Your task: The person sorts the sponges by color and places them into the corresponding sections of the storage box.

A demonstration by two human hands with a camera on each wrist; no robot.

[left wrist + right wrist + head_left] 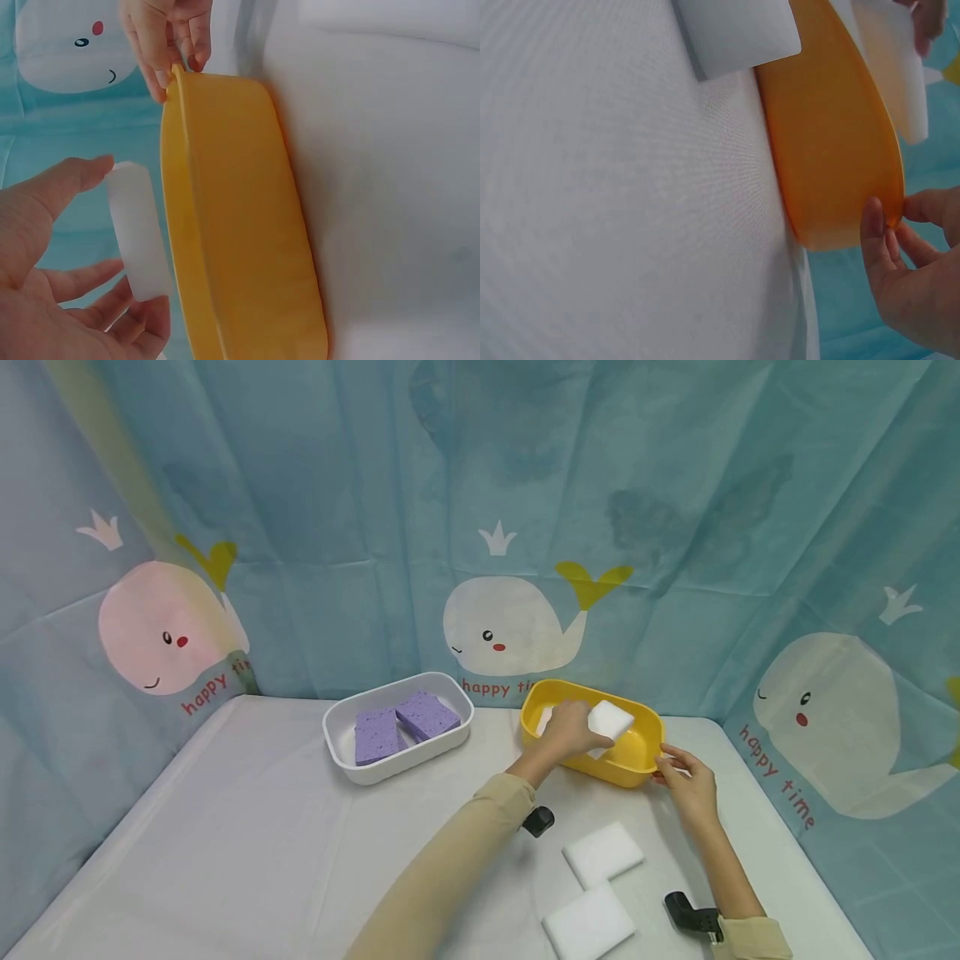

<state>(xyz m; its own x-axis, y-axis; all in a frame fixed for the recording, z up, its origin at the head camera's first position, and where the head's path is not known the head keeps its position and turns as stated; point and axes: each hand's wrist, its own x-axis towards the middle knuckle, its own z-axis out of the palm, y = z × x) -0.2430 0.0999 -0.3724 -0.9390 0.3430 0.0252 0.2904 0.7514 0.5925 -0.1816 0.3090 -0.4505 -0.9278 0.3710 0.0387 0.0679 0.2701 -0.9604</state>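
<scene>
My left hand (pixel 567 731) pinches a white sponge block (pixel 611 718) by its edges, above the yellow plastic container (pixel 618 774). In the left wrist view, the sponge (pixel 139 232) stands between thumb and fingertips, just outside the line of the container's rim. Another white piece (pixel 545 718) shows inside the container at its left end, partly hidden by the hand. At the right end, my right hand (pixel 692 785) pinches the rim between thumb and fingers; the right wrist view shows this grip on the container's corner (pixel 855 217).
Two white sponge blocks (pixel 603 853) lie on the white-covered table in front of the container, corners close together. To the left stands a white container (pixel 408 758) with two purple sponges (pixel 378 737). A blue whale-print curtain (pixel 337 527) hangs behind and at both sides.
</scene>
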